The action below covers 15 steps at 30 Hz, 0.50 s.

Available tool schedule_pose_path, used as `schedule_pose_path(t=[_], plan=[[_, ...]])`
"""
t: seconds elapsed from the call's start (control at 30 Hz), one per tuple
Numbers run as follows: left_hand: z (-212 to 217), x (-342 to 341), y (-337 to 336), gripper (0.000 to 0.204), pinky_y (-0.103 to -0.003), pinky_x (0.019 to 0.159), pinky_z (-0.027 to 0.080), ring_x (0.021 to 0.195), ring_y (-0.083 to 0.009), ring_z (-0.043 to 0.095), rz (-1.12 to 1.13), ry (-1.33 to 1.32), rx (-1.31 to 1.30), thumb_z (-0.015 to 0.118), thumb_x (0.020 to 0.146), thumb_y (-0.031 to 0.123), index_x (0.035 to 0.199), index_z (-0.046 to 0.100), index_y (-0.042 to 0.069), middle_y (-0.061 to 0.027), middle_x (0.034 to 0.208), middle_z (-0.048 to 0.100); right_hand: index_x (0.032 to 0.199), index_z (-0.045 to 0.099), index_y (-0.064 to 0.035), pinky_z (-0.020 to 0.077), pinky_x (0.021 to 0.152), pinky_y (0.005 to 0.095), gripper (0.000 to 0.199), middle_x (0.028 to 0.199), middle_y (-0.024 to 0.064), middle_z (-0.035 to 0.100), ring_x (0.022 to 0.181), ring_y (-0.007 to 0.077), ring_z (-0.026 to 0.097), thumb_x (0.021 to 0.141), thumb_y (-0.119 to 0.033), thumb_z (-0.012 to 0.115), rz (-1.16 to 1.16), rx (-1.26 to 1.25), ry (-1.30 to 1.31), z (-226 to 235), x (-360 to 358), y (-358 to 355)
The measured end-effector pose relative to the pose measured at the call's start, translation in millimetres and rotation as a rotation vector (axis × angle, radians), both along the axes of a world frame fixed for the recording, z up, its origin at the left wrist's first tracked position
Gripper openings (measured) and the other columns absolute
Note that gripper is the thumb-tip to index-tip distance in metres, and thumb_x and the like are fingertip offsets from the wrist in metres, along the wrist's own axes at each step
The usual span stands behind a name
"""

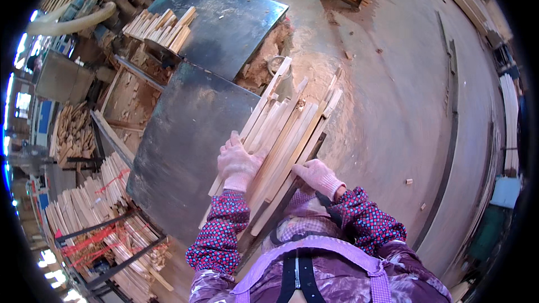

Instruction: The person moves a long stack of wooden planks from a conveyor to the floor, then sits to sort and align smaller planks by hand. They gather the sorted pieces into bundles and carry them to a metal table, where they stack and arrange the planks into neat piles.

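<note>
A pile of pale wooden strips (281,129) of uneven lengths lies in front of me, slanting from lower left to upper right. My left hand (238,163), in a light pinkish glove, is on the left side of the pile. Its fingers bend over the outer strips and its thumb lies across the top. My right hand (319,177), gloved alike, is closed at the right edge of the pile, its fingertips against the outermost strip. What lies inside its fingers is partly hidden. A dark support shows under the pile's right side.
A dark metal tabletop (191,129) stands left of the pile, with a second dark plate (224,28) beyond it. Short wooden pieces (163,28) lie on its far left. Bundled strips (90,202) fill a rack at lower left. Sawdust (337,118) covers the floor beside the pile.
</note>
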<state>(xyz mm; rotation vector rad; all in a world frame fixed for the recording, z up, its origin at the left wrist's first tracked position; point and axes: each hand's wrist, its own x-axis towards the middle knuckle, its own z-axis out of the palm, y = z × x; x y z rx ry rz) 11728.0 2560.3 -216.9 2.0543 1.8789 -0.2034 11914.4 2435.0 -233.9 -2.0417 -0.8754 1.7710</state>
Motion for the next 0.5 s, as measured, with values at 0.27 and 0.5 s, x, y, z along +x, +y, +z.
schedule_pose_path(t=[0.27,0.5], plan=[[-14.3,9.2,-0.4,0.090,-0.043,0.100,0.046,0.115,-0.0329,0.057,0.041,0.013,0.097,0.080,0.067,0.060,0.131,0.055,0.002,-0.0142,0.125,0.062,0.092,0.072,0.0014,0.0555,0.057,0.0342,0.037,0.076,0.0128,0.073,0.063,0.0223,0.070,0.096,-0.032,0.058,-0.178,-0.167,0.400,-5.8,11.5,4.5],[-23.5,21.3,3.2,0.092,-0.043,0.097,0.047,0.114,-0.0325,0.056,0.024,0.063,0.114,0.080,0.067,0.059,0.132,0.052,0.001,-0.0139,0.125,0.060,0.091,0.071,-0.0004,0.0556,0.057,0.0349,0.035,0.073,0.0123,0.071,0.060,0.0235,0.069,0.097,-0.030,0.055,-0.050,-0.135,0.332,-2.8,28.9,21.7]])
